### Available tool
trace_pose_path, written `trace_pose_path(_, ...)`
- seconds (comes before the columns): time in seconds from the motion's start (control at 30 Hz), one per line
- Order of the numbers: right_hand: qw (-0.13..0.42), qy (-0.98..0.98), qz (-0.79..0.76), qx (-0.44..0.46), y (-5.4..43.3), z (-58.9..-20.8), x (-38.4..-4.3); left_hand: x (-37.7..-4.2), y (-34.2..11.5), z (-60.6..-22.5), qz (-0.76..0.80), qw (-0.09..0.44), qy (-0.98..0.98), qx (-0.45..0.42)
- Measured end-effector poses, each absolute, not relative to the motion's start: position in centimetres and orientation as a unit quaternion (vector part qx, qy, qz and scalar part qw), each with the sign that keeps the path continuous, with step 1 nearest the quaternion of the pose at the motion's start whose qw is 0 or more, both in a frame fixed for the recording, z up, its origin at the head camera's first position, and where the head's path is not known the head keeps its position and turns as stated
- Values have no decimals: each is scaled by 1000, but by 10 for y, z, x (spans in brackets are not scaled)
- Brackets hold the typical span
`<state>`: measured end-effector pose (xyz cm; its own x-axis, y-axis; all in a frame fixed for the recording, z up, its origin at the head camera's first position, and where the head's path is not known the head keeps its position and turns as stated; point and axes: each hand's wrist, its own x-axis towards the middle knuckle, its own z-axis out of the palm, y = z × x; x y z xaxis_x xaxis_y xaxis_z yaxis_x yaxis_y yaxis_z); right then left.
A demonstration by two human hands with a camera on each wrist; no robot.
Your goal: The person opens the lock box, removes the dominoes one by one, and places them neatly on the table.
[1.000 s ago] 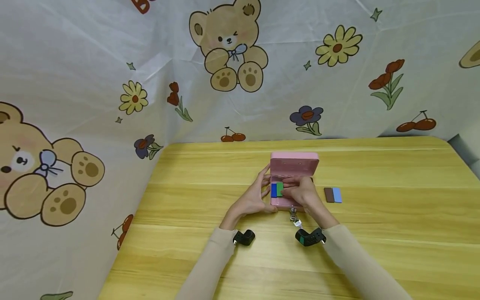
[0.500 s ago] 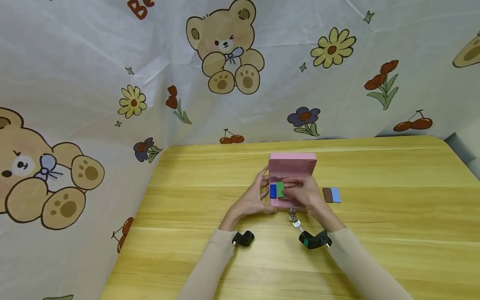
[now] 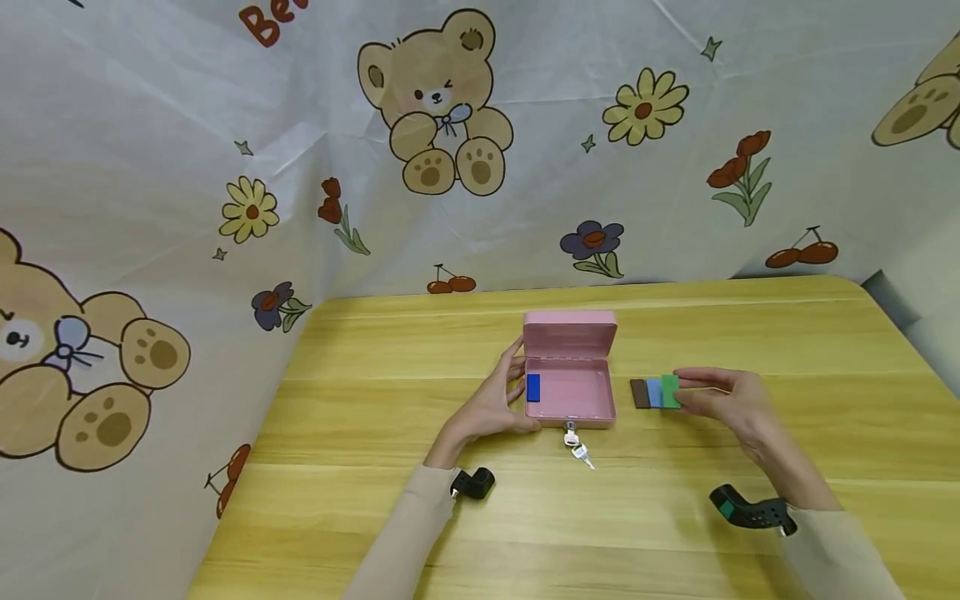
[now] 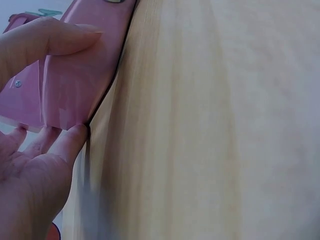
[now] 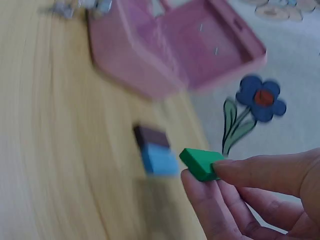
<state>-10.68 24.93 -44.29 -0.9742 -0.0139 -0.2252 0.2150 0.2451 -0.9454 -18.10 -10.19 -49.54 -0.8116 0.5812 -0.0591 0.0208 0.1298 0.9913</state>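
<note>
A pink metal box (image 3: pixel 572 421) stands on the table with its lid raised. Inside it, at the left wall, lies a dark blue block (image 3: pixel 533 387). My left hand (image 3: pixel 489 402) holds the box's left side, thumb on the front face and fingers along the side, as the left wrist view shows. To the right of the box, my right hand (image 3: pixel 731 404) pinches a green block (image 5: pixel 200 164) between thumb and fingers. In the right wrist view it is above the table, near a light blue block (image 5: pixel 159 160) and a dark brown block (image 5: pixel 151 136), which lie side by side.
Keys (image 3: pixel 579 450) hang from the lock at the box's front. The wooden table (image 3: pixel 337 467) reaches back to a white cloth (image 3: pixel 540 242) printed with bears and flowers. Each wrist wears a black camera mount.
My right hand has lifted the green block out of the box and carried it right, beside the light blue block. The left hand stays at the box. The head view has shifted slightly.
</note>
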Motion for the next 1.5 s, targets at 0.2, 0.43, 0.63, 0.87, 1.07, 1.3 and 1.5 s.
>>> trace_pose_path(0.2,112,827,-546,71,275,-451,-116,-181,-106,-496,622,226,721,206)
trace_pose_path(0.43,133,835,-529,73,271,-451,-128,-181,-105,-497,623,225,720,207)
trace_pose_path(0.63,161,836,-518,89,261,-448,-133,-181,-103,-498,623,223,720,206)
trace_pose_path(0.87,164,848,-497,83,256,-449,-138,-183,-103,-498,623,224,722,205)
trace_pose_path(1.07,152,870,-464,71,253,-450,-138,-183,-103,-497,623,224,721,204)
trace_pose_path(1.3,116,880,-456,70,249,-445,-130,-183,-103,-497,622,223,722,206)
trace_pose_path(1.5,87,853,-514,35,218,-427,-125,-182,-103,-496,624,221,720,208)
